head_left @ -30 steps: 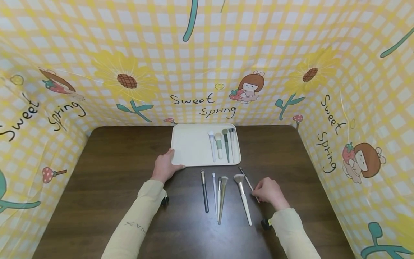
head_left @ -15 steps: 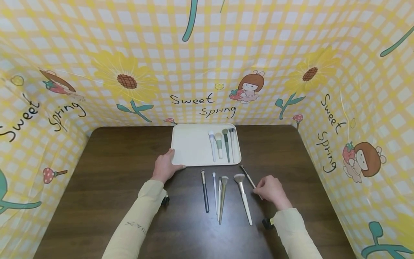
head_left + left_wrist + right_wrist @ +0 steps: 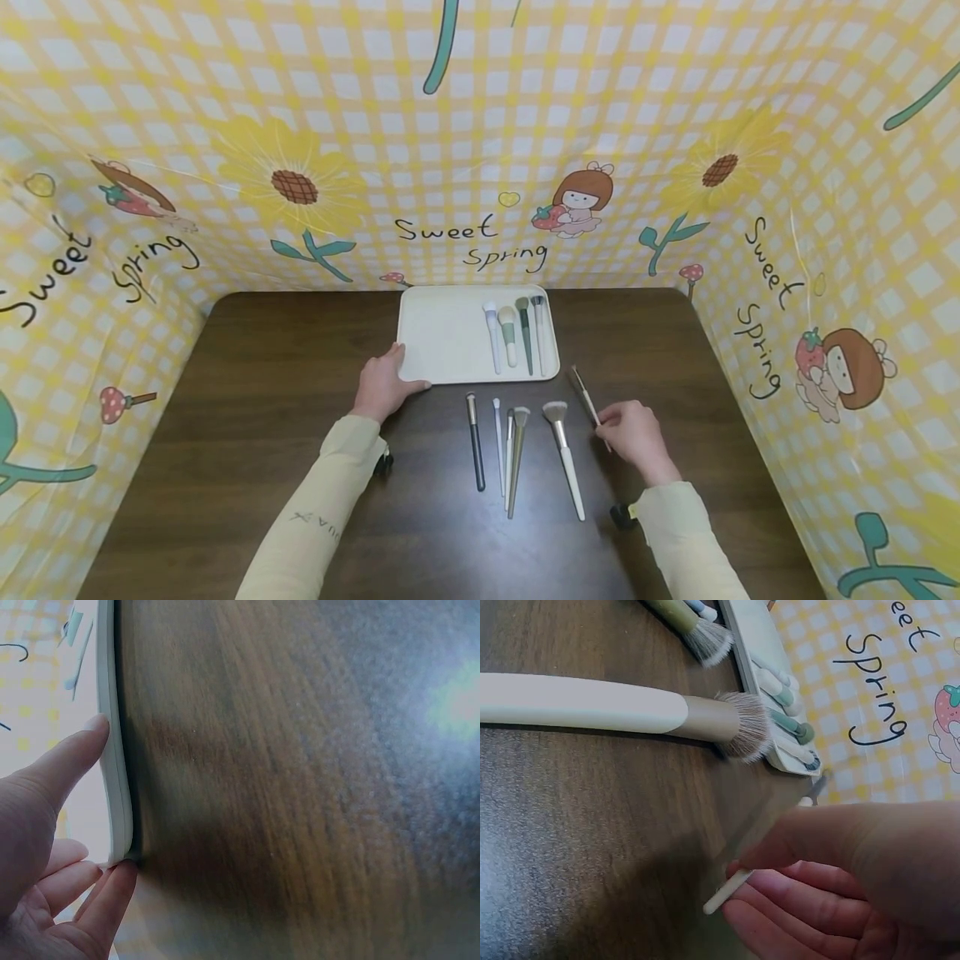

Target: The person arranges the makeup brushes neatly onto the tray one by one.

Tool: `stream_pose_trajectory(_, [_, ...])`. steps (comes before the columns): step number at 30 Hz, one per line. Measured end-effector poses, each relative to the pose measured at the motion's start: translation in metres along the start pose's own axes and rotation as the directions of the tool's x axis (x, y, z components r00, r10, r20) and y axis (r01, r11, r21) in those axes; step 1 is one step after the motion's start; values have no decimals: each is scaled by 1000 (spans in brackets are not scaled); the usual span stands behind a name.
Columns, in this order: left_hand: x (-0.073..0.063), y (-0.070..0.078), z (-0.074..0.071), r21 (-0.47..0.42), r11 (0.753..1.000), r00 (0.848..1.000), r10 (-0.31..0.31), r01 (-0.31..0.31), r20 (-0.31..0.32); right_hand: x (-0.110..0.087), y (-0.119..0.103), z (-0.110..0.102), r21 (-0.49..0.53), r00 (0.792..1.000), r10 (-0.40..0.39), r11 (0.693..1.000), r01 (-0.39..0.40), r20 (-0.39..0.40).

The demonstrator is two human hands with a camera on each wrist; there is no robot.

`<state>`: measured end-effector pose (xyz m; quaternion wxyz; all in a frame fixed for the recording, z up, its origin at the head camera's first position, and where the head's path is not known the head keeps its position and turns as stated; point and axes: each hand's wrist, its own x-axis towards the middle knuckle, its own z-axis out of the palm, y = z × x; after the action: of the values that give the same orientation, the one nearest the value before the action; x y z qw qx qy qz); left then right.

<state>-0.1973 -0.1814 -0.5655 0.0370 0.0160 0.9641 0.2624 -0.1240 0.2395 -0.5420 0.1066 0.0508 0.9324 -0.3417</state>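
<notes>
In the head view, a white tray (image 3: 442, 337) lies at the back of the dark table with several makeup brushes in its right part. The left hand (image 3: 381, 387) holds its near left corner; in the left wrist view the thumb (image 3: 79, 754) is on the rim, the other fingers at the corner. The right hand (image 3: 636, 435) pinches a thin makeup brush (image 3: 585, 393) near its handle end, bristles pointing toward the back. In the right wrist view, its pale handle end (image 3: 724, 896) sticks out between thumb and fingers. A large white-handled brush (image 3: 567, 467) lies left of this hand.
On the table before the tray lie a dark-handled brush (image 3: 476, 446), a thin lilac brush (image 3: 498, 437) and an olive-gold brush (image 3: 517, 467) with a thin pale one beside it. A checked cloth (image 3: 480, 150) stands around the table's back and sides.
The right hand has moved slightly back and to the right, carrying the thin brush, whose bristle end is now farther from the white-handled brush. The left hand and tray stay in place.
</notes>
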Motion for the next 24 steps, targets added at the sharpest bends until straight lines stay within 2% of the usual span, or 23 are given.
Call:
stream_pose_trajectory(4, [0, 0, 0, 3, 1000, 1000, -5, 5, 4, 2, 0, 0, 16, 999, -41, 999, 41, -16])
stream_pose_trajectory(10, [0, 0, -1, 4, 1000, 1000, -6, 6, 5, 6, -5, 3, 64, 999, -42, 997, 42, -8])
stream_pose_trajectory(24, [-1, 1, -1, -2, 1000, 1000, -10, 10, 9, 11, -16, 10, 63, 985, -143, 987, 149, -92])
